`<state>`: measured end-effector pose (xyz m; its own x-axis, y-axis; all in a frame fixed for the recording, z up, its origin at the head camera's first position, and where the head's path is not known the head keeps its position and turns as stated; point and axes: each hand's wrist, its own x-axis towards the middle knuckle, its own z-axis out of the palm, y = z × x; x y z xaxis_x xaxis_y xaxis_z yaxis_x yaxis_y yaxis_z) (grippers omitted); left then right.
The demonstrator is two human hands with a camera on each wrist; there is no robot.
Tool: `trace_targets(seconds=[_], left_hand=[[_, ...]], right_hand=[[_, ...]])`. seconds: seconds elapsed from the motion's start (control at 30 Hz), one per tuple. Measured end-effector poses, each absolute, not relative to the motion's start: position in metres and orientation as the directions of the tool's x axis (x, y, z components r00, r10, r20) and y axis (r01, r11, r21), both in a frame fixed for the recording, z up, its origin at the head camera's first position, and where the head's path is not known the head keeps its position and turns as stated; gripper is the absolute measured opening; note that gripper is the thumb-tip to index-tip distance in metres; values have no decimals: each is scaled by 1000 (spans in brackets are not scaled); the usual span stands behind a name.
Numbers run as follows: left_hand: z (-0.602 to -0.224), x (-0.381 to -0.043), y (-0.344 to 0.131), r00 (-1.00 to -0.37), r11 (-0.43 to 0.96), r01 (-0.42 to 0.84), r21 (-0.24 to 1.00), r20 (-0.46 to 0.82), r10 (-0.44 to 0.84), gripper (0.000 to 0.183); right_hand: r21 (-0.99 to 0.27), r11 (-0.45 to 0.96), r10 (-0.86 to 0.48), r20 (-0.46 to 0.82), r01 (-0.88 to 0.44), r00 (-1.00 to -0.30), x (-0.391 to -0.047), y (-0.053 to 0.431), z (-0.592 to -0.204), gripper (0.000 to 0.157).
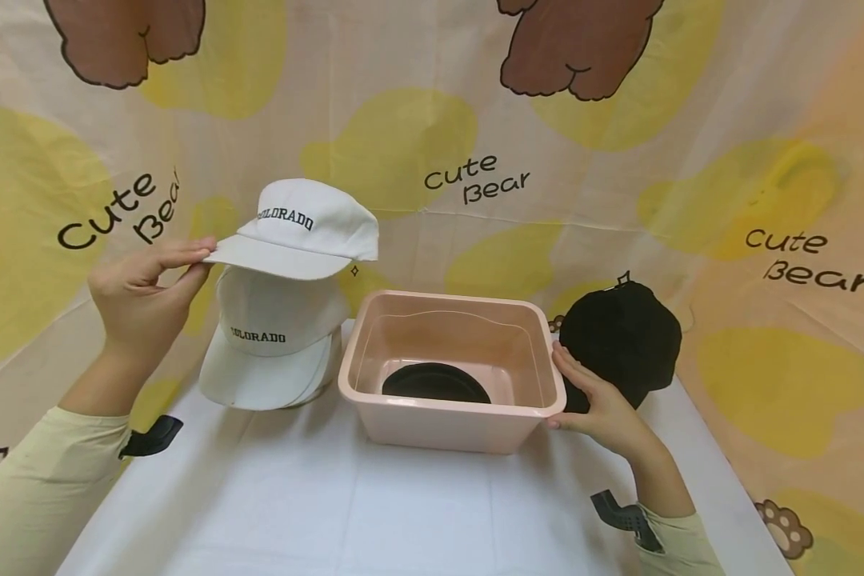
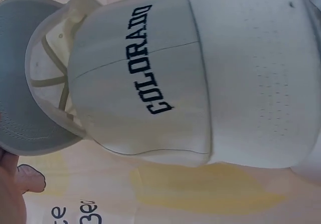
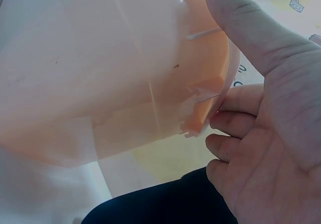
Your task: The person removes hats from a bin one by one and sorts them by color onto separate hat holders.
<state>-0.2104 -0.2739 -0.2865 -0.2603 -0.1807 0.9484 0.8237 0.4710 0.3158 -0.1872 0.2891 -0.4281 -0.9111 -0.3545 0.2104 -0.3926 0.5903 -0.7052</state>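
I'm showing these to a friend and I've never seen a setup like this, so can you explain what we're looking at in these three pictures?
There's no machine here: a person is working bare-handed. The wide picture comes from a camera worn on the head, looking forward and down. The two close ones come from cameras worn on the wrists, the left showing caps, the right showing a bin.

On the white table are a stack of white caps, a pink bin with something black inside, and, to its right, a black hat. The left grip pinches another white cap by its brim, above the stack. The right grip holds the bin's right end.
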Motion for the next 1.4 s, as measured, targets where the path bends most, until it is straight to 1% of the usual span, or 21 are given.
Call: trace_targets(seconds=[0.1,0.17,0.3,0.43,0.53,0.63,1.07,1.4], left_hand=[[-290,-209,-273,-233,455,840,296,954,-191,8],[-293,-207,-272,-227,447,845,294,954,-198,8],[-302,-201,-276,-232,474,825,307,949,-212,9],[-314,-196,-283,-209,503,812,297,952,-225,10],[-323,-195,-290,-186,502,822,268,960,-209,10],[-333,-191,-296,-178,489,837,246,967,-182,10],[-362,-172,-312,-212,402,883,242,970,-119,4],[-383,-164,-318,-258,371,886,278,961,-104,5]], right_hand=[[-707,588,-356,210,-392,-911,-187,290,-428,111],[-708,587,-357,209,-393,-910,-186,290,-428,111],[-708,584,-360,213,-397,-908,-186,290,-427,110],[-708,579,-364,219,-404,-905,-186,290,-426,110],[-709,579,-363,218,-403,-906,-185,289,-425,110],[-708,582,-362,213,-399,-907,-185,289,-425,110],[-708,588,-362,202,-391,-910,-186,289,-426,111],[-701,589,-366,212,-402,-906,-186,290,-426,110]])
